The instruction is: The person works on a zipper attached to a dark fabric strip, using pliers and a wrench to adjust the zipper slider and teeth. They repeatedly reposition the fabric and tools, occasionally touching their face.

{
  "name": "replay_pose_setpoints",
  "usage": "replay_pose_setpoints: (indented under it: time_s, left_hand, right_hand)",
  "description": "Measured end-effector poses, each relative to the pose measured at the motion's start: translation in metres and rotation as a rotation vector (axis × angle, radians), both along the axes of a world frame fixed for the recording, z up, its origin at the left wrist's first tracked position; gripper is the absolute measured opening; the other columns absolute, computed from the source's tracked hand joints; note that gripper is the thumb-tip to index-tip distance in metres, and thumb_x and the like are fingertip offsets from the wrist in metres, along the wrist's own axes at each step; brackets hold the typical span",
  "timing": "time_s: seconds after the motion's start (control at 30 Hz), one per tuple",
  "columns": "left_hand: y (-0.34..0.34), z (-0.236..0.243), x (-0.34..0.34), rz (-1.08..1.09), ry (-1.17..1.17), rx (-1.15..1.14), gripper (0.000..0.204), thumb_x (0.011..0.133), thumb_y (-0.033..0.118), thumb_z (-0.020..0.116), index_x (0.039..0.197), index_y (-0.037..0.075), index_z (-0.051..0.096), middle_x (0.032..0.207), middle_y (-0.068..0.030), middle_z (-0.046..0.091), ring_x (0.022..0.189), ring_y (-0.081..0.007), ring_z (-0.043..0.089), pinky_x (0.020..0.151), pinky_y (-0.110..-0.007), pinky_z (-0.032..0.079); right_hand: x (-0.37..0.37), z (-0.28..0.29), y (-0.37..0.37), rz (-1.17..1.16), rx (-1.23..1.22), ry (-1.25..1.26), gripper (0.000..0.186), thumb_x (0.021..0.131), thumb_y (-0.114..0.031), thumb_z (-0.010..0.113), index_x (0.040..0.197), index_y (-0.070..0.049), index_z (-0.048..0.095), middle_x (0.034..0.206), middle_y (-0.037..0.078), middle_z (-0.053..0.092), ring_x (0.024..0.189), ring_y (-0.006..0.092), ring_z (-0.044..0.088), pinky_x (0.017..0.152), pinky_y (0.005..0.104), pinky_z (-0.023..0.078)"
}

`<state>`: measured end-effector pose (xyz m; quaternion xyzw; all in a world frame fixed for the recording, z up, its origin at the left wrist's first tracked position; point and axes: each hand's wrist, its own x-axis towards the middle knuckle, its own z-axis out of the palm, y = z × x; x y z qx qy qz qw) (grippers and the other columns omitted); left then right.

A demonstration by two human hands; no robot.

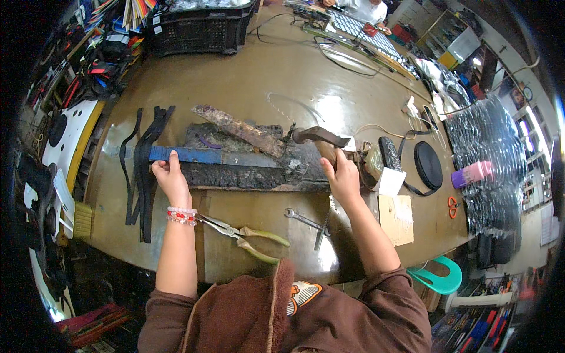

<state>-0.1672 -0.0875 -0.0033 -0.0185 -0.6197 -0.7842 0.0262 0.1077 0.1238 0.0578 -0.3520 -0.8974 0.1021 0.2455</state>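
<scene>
My left hand (pixel 170 177) is at the left end of a long flat bar with blue covering (pixel 194 155), index finger lying along it and thumb at its near edge. Long black zipper strips (pixel 146 182) drape across the bar's left end. The bar rests on a dark, worn block (pixel 253 176). In my right hand (pixel 344 179) is a hammer (pixel 321 136), its curved dark head over the block's right end and its wooden handle in my fingers. A rough wooden stick (pixel 238 129) lies slanted across the block's far side.
Nearer me lie pliers (pixel 259 241) with green handles and a wrench (pixel 306 219). Rightward are a black webbing roll (pixel 427 166), a cardboard piece (pixel 395 220) and orange scissors (pixel 452 207). A black crate (pixel 200 29) stands far left; another person (pixel 362 9) sits at the far side.
</scene>
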Motion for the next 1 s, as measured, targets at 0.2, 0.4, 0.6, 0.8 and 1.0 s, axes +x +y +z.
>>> replay_pose_setpoints:
  time_s: [0.2, 0.4, 0.6, 0.8, 1.0]
  left_hand:
    - [-0.0011, -0.0025, -0.0012, -0.017, 0.021, 0.017, 0.024, 0.086, 0.012, 0.06, 0.083, 0.009, 0.036, 0.08, -0.0001, 0.045, 0.071, -0.0086, 0.045, 0.068, -0.023, 0.039]
    - [0.0001, -0.0062, -0.0035, -0.023, 0.028, 0.007, 0.024, 0.086, 0.012, 0.059, 0.083, 0.009, 0.035, 0.08, -0.0012, 0.047, 0.07, -0.0093, 0.047, 0.067, -0.023, 0.04]
    - [-0.0012, -0.0073, -0.0031, -0.023, 0.033, 0.017, 0.024, 0.087, 0.012, 0.059, 0.083, 0.009, 0.035, 0.08, -0.0014, 0.047, 0.07, -0.0095, 0.046, 0.066, -0.024, 0.04]
    - [-0.0005, -0.0062, -0.0041, 0.001, 0.043, -0.005, 0.025, 0.086, 0.013, 0.06, 0.082, 0.009, 0.036, 0.079, -0.0008, 0.047, 0.068, -0.0093, 0.046, 0.064, -0.024, 0.04]
    - [-0.001, -0.0056, -0.0028, 0.007, 0.031, -0.059, 0.025, 0.086, 0.016, 0.061, 0.083, 0.008, 0.037, 0.077, -0.0004, 0.046, 0.067, -0.0091, 0.045, 0.064, -0.023, 0.039]
  right_hand:
    - [0.0018, -0.0057, 0.0018, 0.031, -0.007, 0.186, 0.041, 0.085, -0.041, 0.054, 0.096, -0.001, 0.052, 0.073, 0.021, 0.058, 0.071, 0.0398, 0.054, 0.065, 0.0451, 0.042]
    - [0.0016, -0.006, 0.0014, -0.013, -0.016, 0.08, 0.034, 0.085, -0.036, 0.055, 0.087, -0.003, 0.051, 0.07, 0.018, 0.057, 0.069, 0.0404, 0.053, 0.064, 0.0439, 0.042]
    - [-0.0001, -0.0072, -0.0005, 0.069, 0.009, 0.032, 0.042, 0.084, -0.041, 0.054, 0.098, -0.002, 0.053, 0.083, 0.021, 0.062, 0.075, 0.0425, 0.054, 0.067, 0.0459, 0.043]
    - [0.0, -0.0066, -0.0039, -0.025, -0.063, 0.064, 0.038, 0.086, -0.036, 0.055, 0.092, 0.001, 0.05, 0.075, 0.024, 0.057, 0.074, 0.0417, 0.055, 0.063, 0.0451, 0.042]
    - [-0.001, -0.0019, -0.0024, -0.065, -0.084, -0.007, 0.038, 0.086, -0.037, 0.053, 0.095, 0.0, 0.051, 0.075, 0.023, 0.059, 0.071, 0.0422, 0.055, 0.065, 0.0462, 0.042]
